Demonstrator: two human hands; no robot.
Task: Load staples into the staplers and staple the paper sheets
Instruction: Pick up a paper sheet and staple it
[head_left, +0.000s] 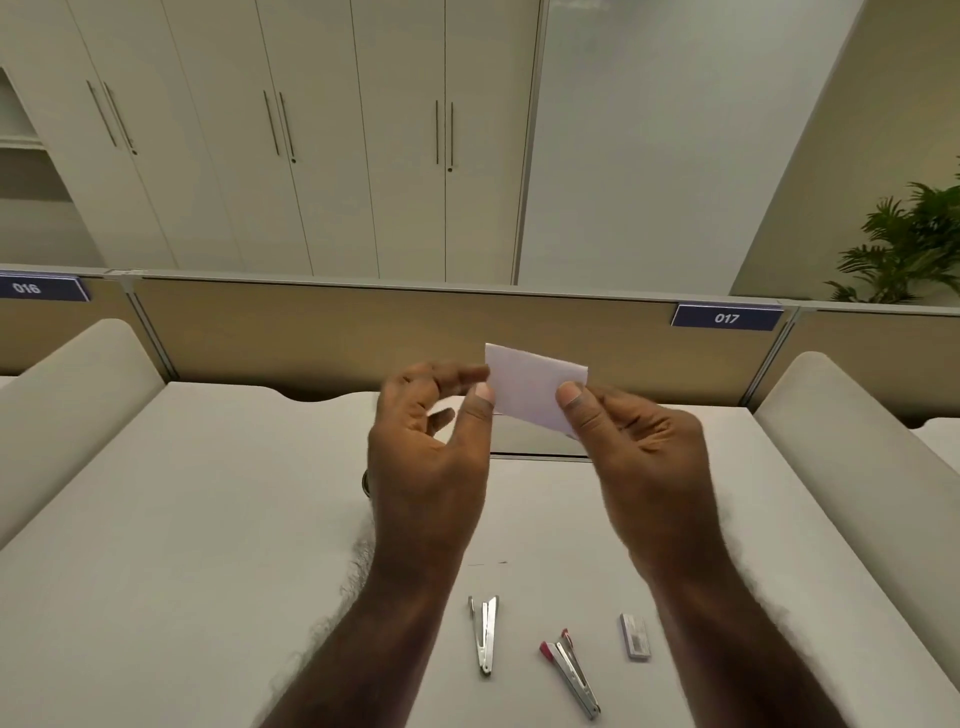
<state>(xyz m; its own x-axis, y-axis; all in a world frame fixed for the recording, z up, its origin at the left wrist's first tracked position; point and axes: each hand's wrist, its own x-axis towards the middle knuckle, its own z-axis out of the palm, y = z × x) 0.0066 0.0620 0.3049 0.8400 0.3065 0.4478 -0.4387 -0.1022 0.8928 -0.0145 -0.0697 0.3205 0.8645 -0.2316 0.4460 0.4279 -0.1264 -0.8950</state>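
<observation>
A small white paper sheet (530, 387) is held up above the table, in front of the desk divider. My right hand (639, 462) pinches its right edge between thumb and fingers. My left hand (434, 447) pinches the left edge with thumb and forefinger, its other fingers spread loosely. On the table near me lie a silver stapler (484, 635) opened in a V, a second stapler with red ends (570, 673), also open, and a small grey box of staples (635, 636).
The white table (208, 519) is flanked by padded cream side panels (78, 395). A beige divider (337, 332) with labels 016 and 017 closes the back. Cupboards stand behind it, and a plant (909, 249) at far right.
</observation>
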